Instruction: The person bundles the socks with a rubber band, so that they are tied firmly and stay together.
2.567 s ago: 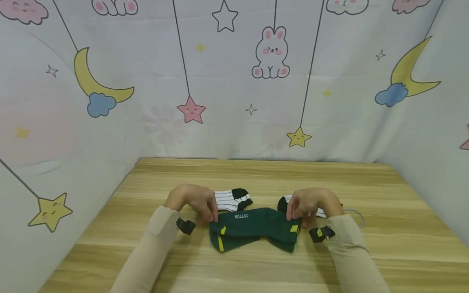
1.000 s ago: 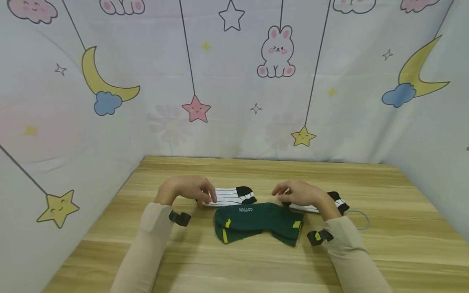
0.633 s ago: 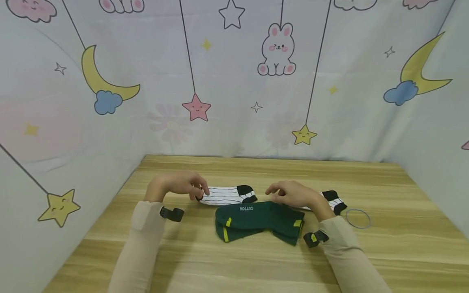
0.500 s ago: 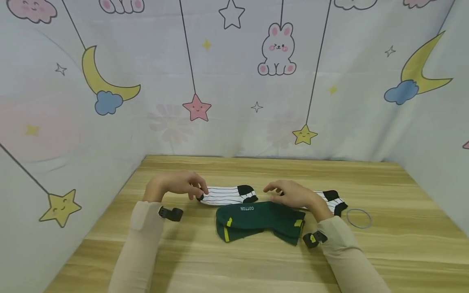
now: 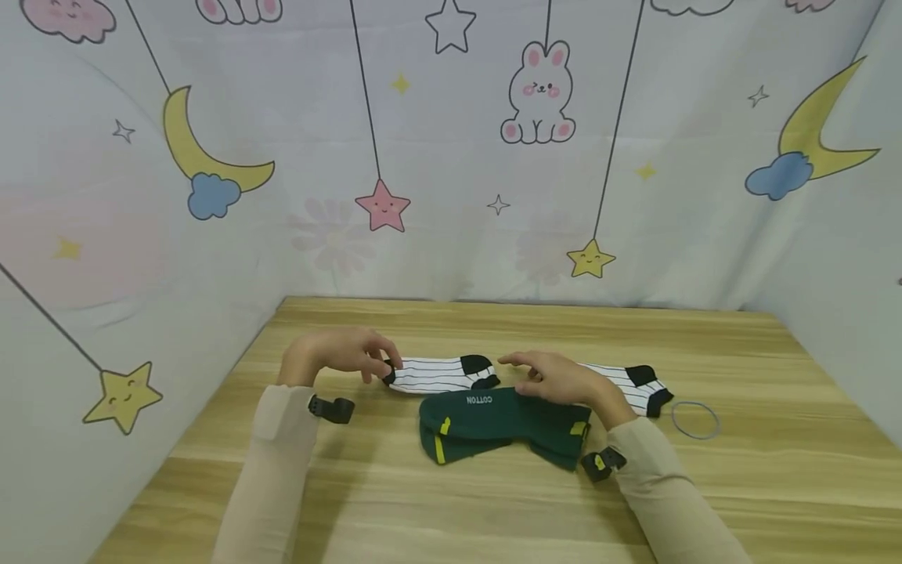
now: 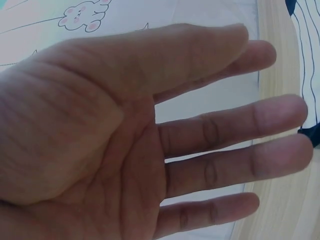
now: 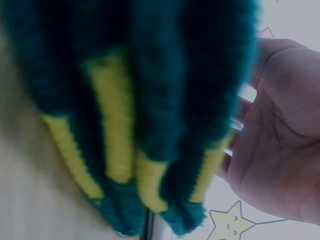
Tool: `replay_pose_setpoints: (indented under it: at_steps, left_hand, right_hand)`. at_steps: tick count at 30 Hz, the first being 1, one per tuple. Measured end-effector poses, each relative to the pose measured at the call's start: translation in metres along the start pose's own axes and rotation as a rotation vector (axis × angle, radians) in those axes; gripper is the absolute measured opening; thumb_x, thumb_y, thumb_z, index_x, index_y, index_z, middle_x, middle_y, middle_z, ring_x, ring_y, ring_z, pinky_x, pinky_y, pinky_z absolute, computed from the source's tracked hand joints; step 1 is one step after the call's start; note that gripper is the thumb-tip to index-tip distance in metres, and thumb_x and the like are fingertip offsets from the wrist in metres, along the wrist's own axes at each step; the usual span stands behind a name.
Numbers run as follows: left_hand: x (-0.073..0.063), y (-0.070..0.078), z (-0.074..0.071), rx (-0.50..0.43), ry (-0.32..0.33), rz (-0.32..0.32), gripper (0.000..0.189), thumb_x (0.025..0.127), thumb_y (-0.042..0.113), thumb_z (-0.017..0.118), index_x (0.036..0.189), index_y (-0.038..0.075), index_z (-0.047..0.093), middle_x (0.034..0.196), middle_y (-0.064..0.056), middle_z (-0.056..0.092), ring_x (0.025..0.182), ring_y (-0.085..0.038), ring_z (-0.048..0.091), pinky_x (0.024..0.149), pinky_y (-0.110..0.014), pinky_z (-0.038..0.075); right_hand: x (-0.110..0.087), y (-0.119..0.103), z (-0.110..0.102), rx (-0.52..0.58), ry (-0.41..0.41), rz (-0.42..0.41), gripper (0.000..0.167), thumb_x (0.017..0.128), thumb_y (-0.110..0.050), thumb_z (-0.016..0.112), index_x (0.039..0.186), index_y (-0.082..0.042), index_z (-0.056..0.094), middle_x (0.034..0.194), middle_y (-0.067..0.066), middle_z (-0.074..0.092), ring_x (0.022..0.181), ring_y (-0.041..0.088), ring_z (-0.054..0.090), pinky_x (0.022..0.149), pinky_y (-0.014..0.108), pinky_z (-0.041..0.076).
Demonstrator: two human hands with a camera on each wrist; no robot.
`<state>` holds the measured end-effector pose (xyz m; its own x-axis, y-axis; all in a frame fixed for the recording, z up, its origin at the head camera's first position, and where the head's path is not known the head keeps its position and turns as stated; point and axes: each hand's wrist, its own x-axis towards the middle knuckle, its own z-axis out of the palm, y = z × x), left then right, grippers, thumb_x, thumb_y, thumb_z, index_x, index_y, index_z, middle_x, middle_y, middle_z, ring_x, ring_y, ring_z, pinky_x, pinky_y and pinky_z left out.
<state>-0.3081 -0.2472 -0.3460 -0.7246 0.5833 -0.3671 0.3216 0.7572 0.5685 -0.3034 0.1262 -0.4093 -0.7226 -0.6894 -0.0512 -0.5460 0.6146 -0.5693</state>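
Green socks [image 5: 503, 423], seemingly two laid one over the other, lie flat across the middle of the table [image 5: 423, 509], with their lettering [image 5: 479, 399] reading upside down. Judging by how they lie, this pair is already brought together, though its layers do not line up at the ends and it is not rolled. The left striped sock [image 5: 433, 376] and the right striped sock [image 5: 623, 382] lie flat behind it, well apart, so that pair looks unmatched as yet. A blue loop [image 5: 695, 421] lies near the right striped sock, around nothing.

Both hands hold nothing. The left hand [image 5: 345, 350] has its fingers loosely spread beside the dark end of the left striped sock; whether the fingertips touch it cannot be told. The right hand [image 5: 560, 380] hovers or rests over the far edge of the green pair, its forefinger reaching out; contact is unclear.

The right hand covers one end of the right striped sock. In the right wrist view, blurred green fabric hides most of its fingers, and a dark strip [image 7: 148, 225] below the fabric cannot be identified. The left wrist view cuts off the left striped sock.
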Motion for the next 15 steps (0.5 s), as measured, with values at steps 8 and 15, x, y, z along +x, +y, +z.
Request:
replay_pose_setpoints:
  at_steps: [8, 15]
  left_hand:
    - [-0.0027, -0.0063, -0.002, -0.008, 0.019, -0.059, 0.032, 0.1, 0.02, 0.061, 0.13, 0.009, 0.064, 0.116, -0.013, 0.067, 0.093, -0.03, 0.068, 0.093, -0.053, 0.047]
    - [-0.0036, -0.0103, -0.0037, -0.019, 0.013, -0.082, 0.034, 0.1, 0.02, 0.061, 0.132, 0.009, 0.063, 0.117, -0.011, 0.067, 0.094, -0.029, 0.068, 0.095, -0.052, 0.045]
  right_hand:
    - [0.005, 0.0039, 0.006, -0.064, 0.005, -0.043, 0.051, 0.101, -0.016, 0.06, 0.148, -0.004, 0.046, 0.142, 0.019, 0.052, 0.118, 0.032, 0.056, 0.098, 0.052, 0.045]
    - [0.0067, 0.0013, 0.009, -0.138, -0.002, -0.034, 0.053, 0.101, -0.02, 0.061, 0.149, -0.003, 0.045, 0.149, 0.021, 0.046, 0.133, 0.041, 0.045, 0.108, 0.059, 0.032]
